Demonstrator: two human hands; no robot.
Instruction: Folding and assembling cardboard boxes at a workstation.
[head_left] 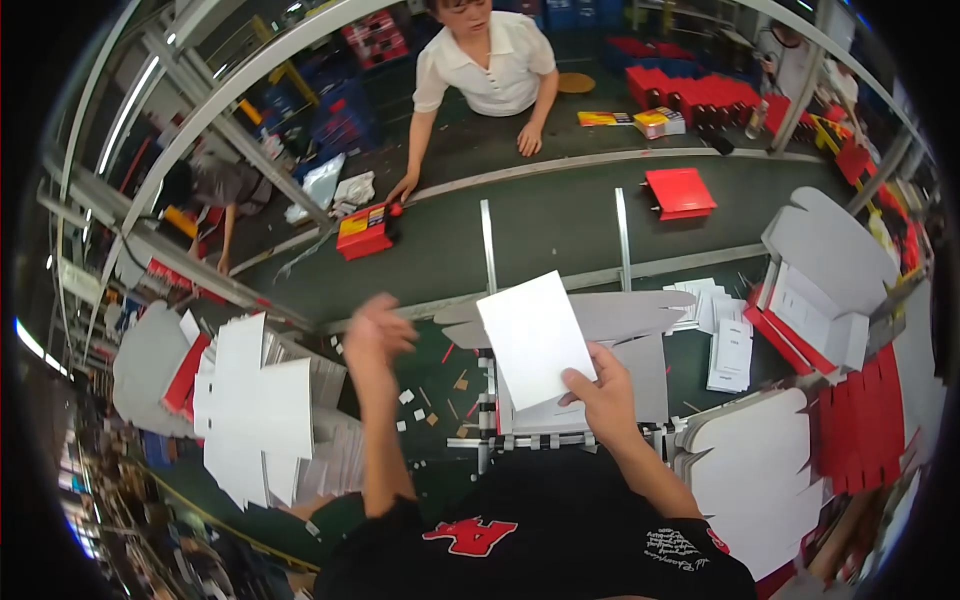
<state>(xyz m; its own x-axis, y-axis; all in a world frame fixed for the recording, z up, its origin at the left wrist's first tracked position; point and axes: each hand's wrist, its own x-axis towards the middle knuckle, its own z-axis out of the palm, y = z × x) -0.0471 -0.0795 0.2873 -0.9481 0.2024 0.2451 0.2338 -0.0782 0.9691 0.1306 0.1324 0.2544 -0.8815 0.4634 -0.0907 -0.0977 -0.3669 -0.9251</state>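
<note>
My right hand (608,398) grips a flat white rectangular card (538,340) by its lower right edge, thumb on top. The card is tilted and held above a grey cardboard blank (640,375) lying in a metal frame in front of me. Raised to the left of the frame, my left hand (380,326) is somewhat blurred. Its fingers look apart, with nothing in them. Nearest to it on the left side is a stack of white die-cut cardboard blanks (255,400).
Beyond the frame runs a green conveyor belt (560,225) carrying a red box (680,192). Across it, a person (485,65) touches a red-and-yellow box (365,232). White leaflets (732,345), an open box (815,310) and grey blanks (750,470) sit to my right.
</note>
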